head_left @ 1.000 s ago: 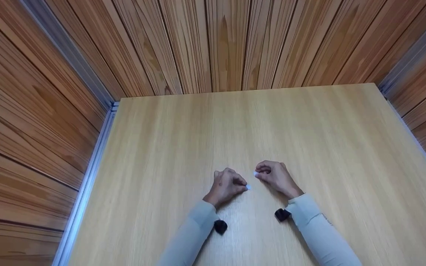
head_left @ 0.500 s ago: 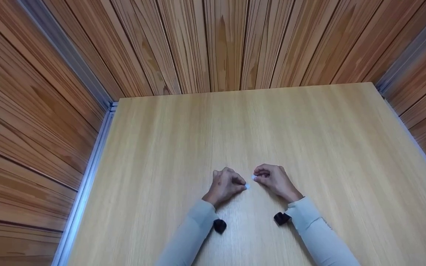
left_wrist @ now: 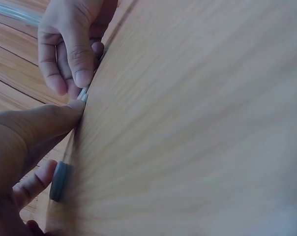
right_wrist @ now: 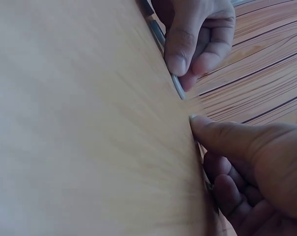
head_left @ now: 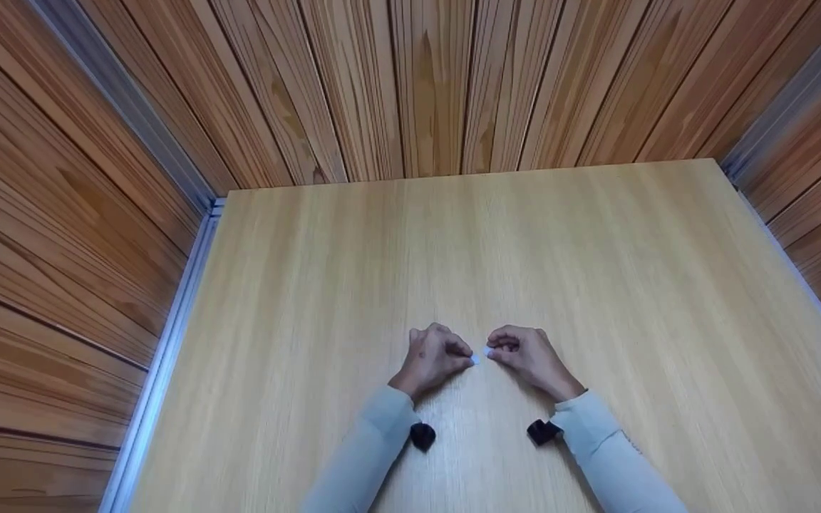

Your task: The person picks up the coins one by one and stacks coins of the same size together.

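Observation:
My left hand [head_left: 433, 358] pinches a small white, thin flat piece [head_left: 475, 360] between thumb and fingertips, close over the tabletop. Facing it, my right hand [head_left: 527, 354] pinches another small white piece [head_left: 487, 351]. A narrow gap parts the two pieces in the head view; in the left wrist view their ends overlap. Seen edge-on there, a grey-green disc [left_wrist: 59, 182] stands by a lower finger of my left hand; that hand hides it from the head camera. The right wrist view has the left hand's piece [right_wrist: 177, 87] as a thin pale strip under the thumb.
A light wooden tabletop [head_left: 467, 249] spreads beneath both hands. Wood-plank walls [head_left: 439, 85] rise behind it and at both sides, with a metal rail [head_left: 161, 370] along the left edge. Black wrist cameras sit at the left cuff [head_left: 390, 410] and the right cuff [head_left: 585, 410].
The right hand has come down toward the near side and slightly left with its white piece, closing in on the left hand's piece. My left hand has stayed almost still.

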`<state>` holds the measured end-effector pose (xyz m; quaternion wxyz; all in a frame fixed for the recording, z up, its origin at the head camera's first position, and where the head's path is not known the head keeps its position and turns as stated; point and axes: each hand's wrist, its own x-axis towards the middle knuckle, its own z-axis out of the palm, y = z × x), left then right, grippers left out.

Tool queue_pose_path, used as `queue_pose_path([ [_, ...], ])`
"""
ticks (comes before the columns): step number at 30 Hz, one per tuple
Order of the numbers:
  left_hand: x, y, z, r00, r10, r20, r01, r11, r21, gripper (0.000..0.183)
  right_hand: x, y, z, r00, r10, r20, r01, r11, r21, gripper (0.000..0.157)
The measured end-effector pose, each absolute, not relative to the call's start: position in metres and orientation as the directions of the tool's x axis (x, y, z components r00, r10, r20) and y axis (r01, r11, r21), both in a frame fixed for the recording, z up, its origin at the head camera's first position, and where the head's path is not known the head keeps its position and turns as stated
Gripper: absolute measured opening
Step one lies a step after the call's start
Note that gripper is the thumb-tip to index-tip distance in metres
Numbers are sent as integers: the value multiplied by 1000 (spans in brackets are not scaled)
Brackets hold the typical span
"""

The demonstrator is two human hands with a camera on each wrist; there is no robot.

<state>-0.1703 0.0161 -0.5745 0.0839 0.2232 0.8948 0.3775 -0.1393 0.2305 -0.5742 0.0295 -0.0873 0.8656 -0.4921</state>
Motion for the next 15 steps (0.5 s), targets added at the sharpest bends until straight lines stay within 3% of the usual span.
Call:
queue_pose_path([
  [15, -171, 15, -576, -884, 467, 31, 346, 606, 717, 5, -130, 224, -575, -979, -196, 53, -146, 496, -856, 13],
])
